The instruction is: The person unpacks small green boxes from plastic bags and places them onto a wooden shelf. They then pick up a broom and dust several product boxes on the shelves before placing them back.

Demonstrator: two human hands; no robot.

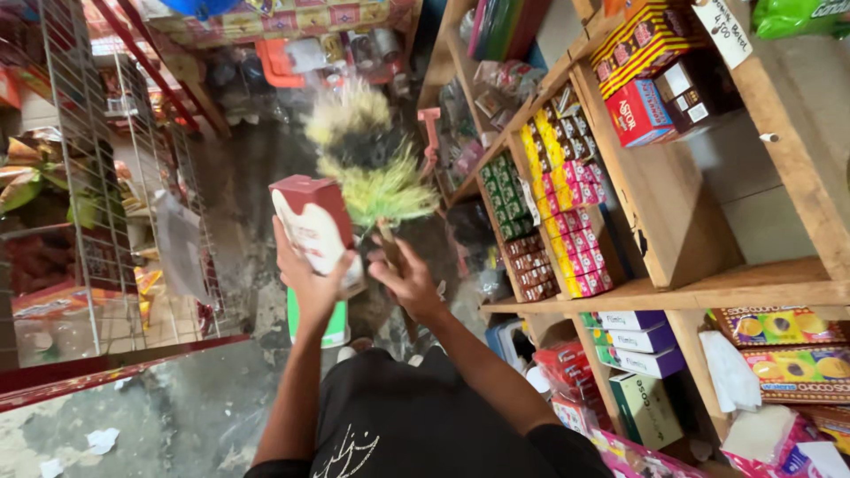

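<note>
wooden shelves fill the right side, stacked with rows of small boxes in yellow, pink, green and brown, with purple and green cartons lower down. a white wire rack stands on the left over a worn concrete floor. between them the feather duster, green and yellow with a dark middle, points away from the person, blurred as if mid-sweep. the right hand is wrapped tight around its wooden handle. the left hand grips a red and white carton from below, fingers curled around it, holding it upright just beside the feathers. this looks like the dusting step: the carton is held up off the shelf and the feathers work near its top. the move calls for a steady left grip and light strokes across each face.
</note>
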